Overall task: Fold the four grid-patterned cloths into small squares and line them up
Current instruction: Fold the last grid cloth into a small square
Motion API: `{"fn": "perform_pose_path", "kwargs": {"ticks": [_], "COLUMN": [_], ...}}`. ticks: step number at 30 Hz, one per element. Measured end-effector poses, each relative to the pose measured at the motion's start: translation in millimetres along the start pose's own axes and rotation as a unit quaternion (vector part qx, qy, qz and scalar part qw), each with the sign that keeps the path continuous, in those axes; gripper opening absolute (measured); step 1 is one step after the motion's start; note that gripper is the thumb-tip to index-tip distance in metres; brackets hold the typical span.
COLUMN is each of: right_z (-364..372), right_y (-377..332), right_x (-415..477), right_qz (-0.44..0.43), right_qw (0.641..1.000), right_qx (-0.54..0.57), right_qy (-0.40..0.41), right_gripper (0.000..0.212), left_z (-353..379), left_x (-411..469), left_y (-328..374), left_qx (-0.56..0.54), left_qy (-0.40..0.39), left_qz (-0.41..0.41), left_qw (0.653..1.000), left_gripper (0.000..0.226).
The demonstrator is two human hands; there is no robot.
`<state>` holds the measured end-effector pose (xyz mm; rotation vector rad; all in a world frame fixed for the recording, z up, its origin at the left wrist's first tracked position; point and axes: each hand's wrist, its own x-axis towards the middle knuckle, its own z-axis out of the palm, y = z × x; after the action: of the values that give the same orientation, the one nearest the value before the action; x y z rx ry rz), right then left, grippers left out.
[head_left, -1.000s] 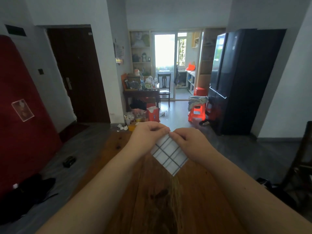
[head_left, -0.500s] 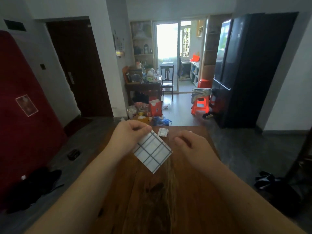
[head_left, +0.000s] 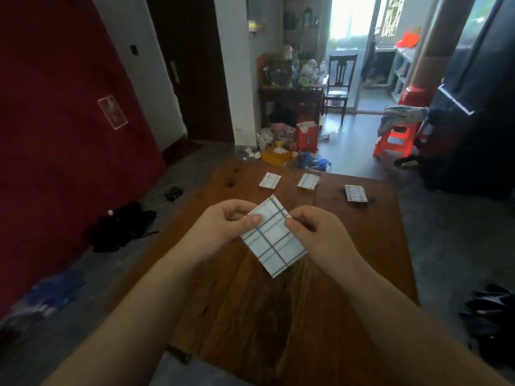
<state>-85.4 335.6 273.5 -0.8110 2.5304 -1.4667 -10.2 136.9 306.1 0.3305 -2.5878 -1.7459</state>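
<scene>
A white cloth with dark grid lines (head_left: 274,240), folded into a small rectangle, hangs tilted above the wooden table (head_left: 278,302). My left hand (head_left: 223,227) pinches its upper left edge, thumb on top. My right hand (head_left: 317,232) pinches its upper right edge. Three folded grid cloths lie in a row at the far side of the table: a left one (head_left: 269,180), a middle one (head_left: 308,181) and a right one (head_left: 355,193).
Beyond the table's far edge the floor holds clutter: a yellow box (head_left: 278,156), a red bag (head_left: 306,136), an orange stool (head_left: 395,140). A dark fridge (head_left: 473,107) stands at the right. Black items (head_left: 122,227) lie on the floor at the left.
The view has tilted down, so the three folded cloths on the table now show. My right hand, apart from the cloth half a second ago, pinches it again.
</scene>
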Motion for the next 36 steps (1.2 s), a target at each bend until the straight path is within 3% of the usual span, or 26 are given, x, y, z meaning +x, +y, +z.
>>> {"fn": "perform_pose_path", "kwargs": {"ticks": [4,9,18,27,36], "right_z": [39.1,113.4,299.0,516.9,655.0], "right_y": [6.3,-9.4,-83.5,-213.5,-286.4], "right_x": [5.1,-0.9,-23.1,-35.4,-27.6], "right_qz": [0.033,0.072,0.136,0.124,0.098], "right_qw": [0.997,0.987,0.958,0.917,0.908], "right_qx": [0.058,0.118,0.16,0.205,0.144], "right_qy": [-0.05,-0.084,-0.193,-0.317,-0.381], "right_gripper": [0.012,0.015,0.011,0.025,0.005], "left_z": [-10.3,-26.0,-142.9,-323.0,-434.0], "left_x": [-22.1,-65.7,-164.4,-290.1,-349.7], "left_y": [-54.7,-116.9,-231.8,-326.3,-387.7], "left_qx": [-0.19,-0.297,-0.294,-0.312,-0.296], "left_qy": [-0.001,0.054,0.252,0.371,0.473], "left_qz": [-0.077,-0.117,-0.162,-0.168,-0.191], "left_qw": [0.979,0.946,0.908,0.859,0.808], "left_gripper": [0.038,0.038,0.022,0.02,0.016]}}
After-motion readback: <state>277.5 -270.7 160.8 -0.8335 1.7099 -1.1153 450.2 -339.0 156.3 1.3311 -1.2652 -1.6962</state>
